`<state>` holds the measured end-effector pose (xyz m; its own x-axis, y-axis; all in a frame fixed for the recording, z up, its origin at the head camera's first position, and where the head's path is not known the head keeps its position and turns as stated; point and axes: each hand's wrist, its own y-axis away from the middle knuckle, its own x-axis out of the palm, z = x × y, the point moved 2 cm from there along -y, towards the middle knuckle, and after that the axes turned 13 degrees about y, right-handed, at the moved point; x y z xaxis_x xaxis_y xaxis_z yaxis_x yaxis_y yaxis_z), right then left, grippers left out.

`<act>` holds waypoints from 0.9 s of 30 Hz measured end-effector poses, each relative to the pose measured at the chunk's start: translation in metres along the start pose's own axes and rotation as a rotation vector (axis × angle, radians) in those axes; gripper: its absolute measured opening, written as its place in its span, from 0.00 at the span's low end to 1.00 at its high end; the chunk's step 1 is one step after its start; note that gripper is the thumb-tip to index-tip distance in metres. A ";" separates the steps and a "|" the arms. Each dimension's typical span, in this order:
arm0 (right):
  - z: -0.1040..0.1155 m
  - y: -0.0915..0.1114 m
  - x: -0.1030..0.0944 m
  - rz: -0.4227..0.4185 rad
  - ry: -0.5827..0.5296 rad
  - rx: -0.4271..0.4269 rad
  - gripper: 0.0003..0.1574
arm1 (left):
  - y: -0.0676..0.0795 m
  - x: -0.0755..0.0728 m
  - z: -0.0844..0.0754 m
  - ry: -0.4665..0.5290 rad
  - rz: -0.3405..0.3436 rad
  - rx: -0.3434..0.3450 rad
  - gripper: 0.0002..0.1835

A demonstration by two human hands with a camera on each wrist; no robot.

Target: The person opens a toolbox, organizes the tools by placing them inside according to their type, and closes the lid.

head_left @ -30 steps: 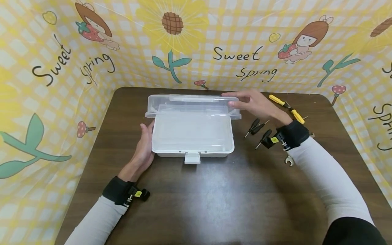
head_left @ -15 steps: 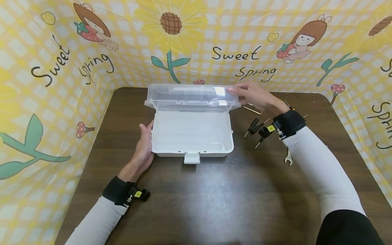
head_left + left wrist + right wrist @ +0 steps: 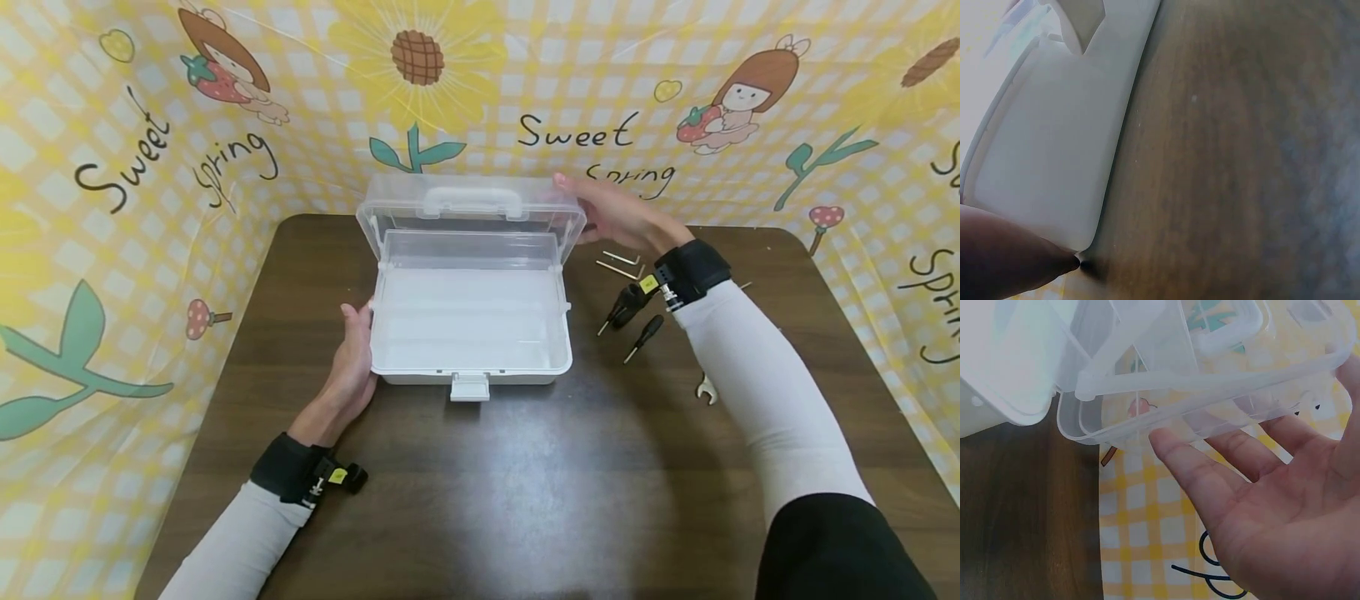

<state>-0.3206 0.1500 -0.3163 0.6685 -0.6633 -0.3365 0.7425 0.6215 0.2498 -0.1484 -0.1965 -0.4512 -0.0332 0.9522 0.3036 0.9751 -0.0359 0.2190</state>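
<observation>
A white plastic storage box (image 3: 471, 321) stands on the table, its front latch (image 3: 470, 387) hanging out. Its clear lid (image 3: 472, 200) is hinged at the back and tilted up, with a white carrying handle (image 3: 472, 202). My right hand (image 3: 618, 212) holds the lid at its right end, the thumb near the top edge and the other fingers behind it. Those fingers (image 3: 1179, 456) lie fairly straight along the clear plastic in the right wrist view. My left hand (image 3: 351, 367) rests against the box's left side, thumb up; its fingertips are hidden behind the wall.
Right of the box lie black-handled screwdrivers (image 3: 643, 337), hex keys (image 3: 618, 268) and a wrench (image 3: 707, 390), the last partly covered by the right sleeve. A yellow checked cloth (image 3: 315, 142) hangs along the back and sides of the brown table (image 3: 525, 492).
My right hand has raised the lid from low over the box to a steep tilt, moving up and slightly back. The left hand and the box have stayed in place.
</observation>
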 end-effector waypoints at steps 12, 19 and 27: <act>-0.002 -0.013 -0.006 -0.019 -0.041 0.021 0.43 | -0.002 0.001 0.001 -0.015 -0.038 -0.049 0.52; -0.006 -0.020 -0.007 -0.031 -0.060 0.055 0.44 | -0.001 0.001 0.001 -0.004 -0.023 -0.019 0.50; -0.007 -0.026 -0.006 -0.046 -0.106 0.066 0.42 | -0.001 0.000 0.001 0.014 0.004 -0.003 0.48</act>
<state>-0.3441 0.1411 -0.3270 0.6320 -0.7329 -0.2519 0.7713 0.5630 0.2969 -0.1493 -0.1965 -0.4524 -0.0328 0.9477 0.3174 0.9744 -0.0403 0.2211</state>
